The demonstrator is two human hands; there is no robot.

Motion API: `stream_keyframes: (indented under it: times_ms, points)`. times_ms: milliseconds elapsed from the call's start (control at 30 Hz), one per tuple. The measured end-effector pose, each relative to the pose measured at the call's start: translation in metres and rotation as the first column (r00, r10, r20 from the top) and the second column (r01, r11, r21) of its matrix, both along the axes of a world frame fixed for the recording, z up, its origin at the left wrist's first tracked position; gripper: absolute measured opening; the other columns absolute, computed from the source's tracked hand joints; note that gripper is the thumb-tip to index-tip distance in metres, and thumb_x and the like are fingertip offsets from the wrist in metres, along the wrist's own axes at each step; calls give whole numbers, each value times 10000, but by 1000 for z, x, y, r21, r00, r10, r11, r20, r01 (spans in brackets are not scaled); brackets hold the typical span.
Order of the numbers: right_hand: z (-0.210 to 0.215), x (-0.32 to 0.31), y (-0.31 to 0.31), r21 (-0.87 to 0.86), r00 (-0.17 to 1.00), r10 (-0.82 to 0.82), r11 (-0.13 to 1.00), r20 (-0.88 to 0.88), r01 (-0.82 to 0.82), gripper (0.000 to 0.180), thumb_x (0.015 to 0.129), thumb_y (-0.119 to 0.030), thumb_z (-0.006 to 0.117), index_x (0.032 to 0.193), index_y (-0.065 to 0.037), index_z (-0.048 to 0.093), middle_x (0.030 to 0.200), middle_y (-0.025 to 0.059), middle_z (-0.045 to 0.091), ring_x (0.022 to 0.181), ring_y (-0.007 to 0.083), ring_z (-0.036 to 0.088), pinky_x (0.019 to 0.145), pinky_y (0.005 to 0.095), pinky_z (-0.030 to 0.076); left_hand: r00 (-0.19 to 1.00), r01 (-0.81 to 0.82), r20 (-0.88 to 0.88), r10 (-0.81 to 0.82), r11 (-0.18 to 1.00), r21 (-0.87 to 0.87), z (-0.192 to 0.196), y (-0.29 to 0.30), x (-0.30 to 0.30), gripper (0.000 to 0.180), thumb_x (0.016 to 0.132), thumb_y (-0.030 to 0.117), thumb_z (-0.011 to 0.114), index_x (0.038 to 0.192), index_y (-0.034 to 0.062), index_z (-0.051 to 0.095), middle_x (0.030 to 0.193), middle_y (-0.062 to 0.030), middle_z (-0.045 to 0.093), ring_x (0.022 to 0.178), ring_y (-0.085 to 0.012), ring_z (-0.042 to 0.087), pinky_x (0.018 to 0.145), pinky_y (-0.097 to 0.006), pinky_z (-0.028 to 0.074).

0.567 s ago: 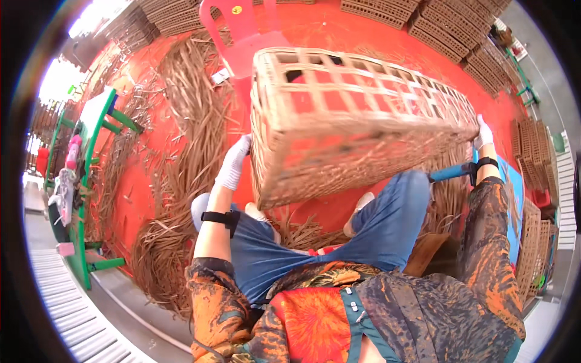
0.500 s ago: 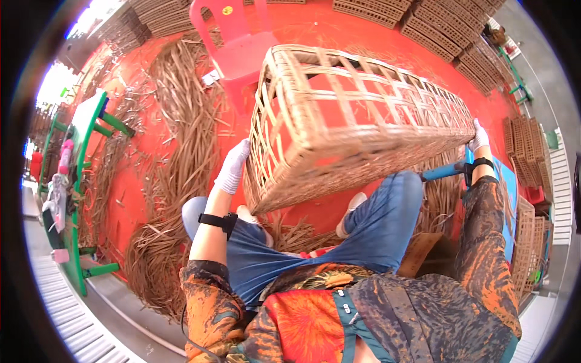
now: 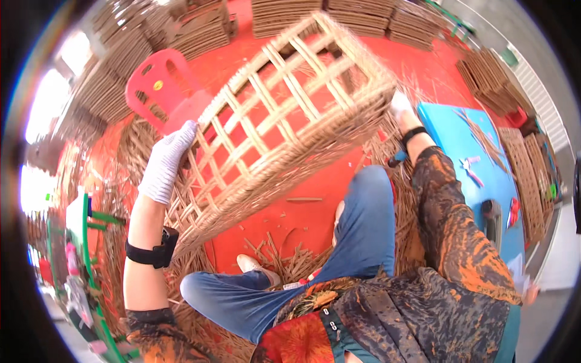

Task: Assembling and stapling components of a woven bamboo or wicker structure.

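A long, box-shaped woven basket (image 3: 302, 142) with open lattice sides is held up before me. It slants from the lower left to the upper right, above my knees. Closed on its left end is my left hand (image 3: 166, 160), in a pale knit glove, with the thumb along the rim. My right hand (image 3: 399, 106), gloved too, is at the basket's other end. The fingers of that hand are mostly hidden behind the weave.
A red plastic chair (image 3: 162, 85) stands beyond the basket. To my right is a blue table (image 3: 445, 130) with pliers (image 3: 472, 171) and loose strips. Stacks of woven panels (image 3: 287, 18) line the back. Cut strips litter the red floor (image 3: 242, 254). A green-framed stand (image 3: 88, 242) is at left.
The basket has turned: its left end is lower and further left, its right end higher and nearer the middle. Both hands moved with it. The view shifted, showing more of the blue table.
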State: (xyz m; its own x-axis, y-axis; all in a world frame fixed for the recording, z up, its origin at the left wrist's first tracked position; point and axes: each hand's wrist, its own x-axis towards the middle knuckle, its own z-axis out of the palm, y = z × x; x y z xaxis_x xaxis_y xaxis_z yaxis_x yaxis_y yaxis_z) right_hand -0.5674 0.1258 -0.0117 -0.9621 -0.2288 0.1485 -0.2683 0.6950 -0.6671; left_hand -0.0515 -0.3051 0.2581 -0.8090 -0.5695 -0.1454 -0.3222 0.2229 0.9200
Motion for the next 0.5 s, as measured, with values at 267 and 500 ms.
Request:
stream_keyframes:
  times_ms: [267,500]
  points:
    - [196,199,-32,-768,812,369,624,452,144,659,974,-596,539,1313,-34,597,1268,89,664,1140,239,621,944,422,522,942,335,296,-157,482,-810,-39,44,-35,516,936,600,566,1097,131,710,985,-134,717,1016,-345,670,864,-397,496]
    - [143,182,18,-754,769,398,638,500,160,474,939,-443,676,1205,-51,683,1109,96,721,926,197,700,804,350,578,862,318,500,-83,856,-406,-45,-18,-14,646,954,617,555,1003,0,739,715,-55,621,622,-142,523,612,-319,439]
